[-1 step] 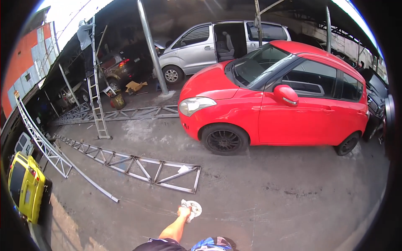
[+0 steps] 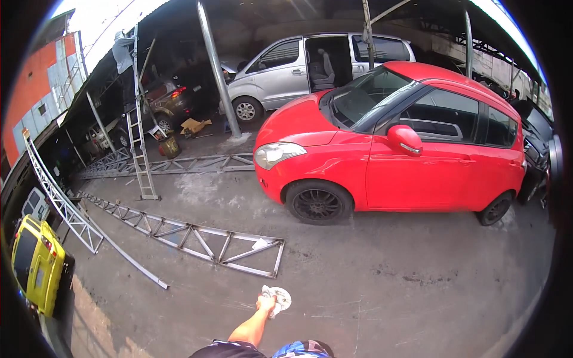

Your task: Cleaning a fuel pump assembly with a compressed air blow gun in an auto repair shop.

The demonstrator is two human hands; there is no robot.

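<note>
My left hand [image 2: 266, 302] reaches out low in the middle of the view, with its forearm rising from the lower edge. Its fingers are closed on the left side of a round, whitish, plate-like thing [image 2: 280, 298]. Something pale and crumpled, like cloth or paper, is bunched at the hand; I cannot make out its kind. Below the hand, a dark sleeve [image 2: 230, 349] and blue patterned cloth [image 2: 302, 349] show at the bottom edge. My right hand is out of view.
Welded metal trusses [image 2: 206, 237] lie on the concrete floor ahead and left. A red car [image 2: 388, 161] stands at the right, a silver van [image 2: 277, 74] behind it. A person [image 2: 123, 59] stands on a ladder [image 2: 140, 155]. A yellow vehicle [image 2: 43, 265] is far left.
My left hand and the round whitish thing sit slightly farther right in the view. The view itself has shifted a little; the hand stays closed.
</note>
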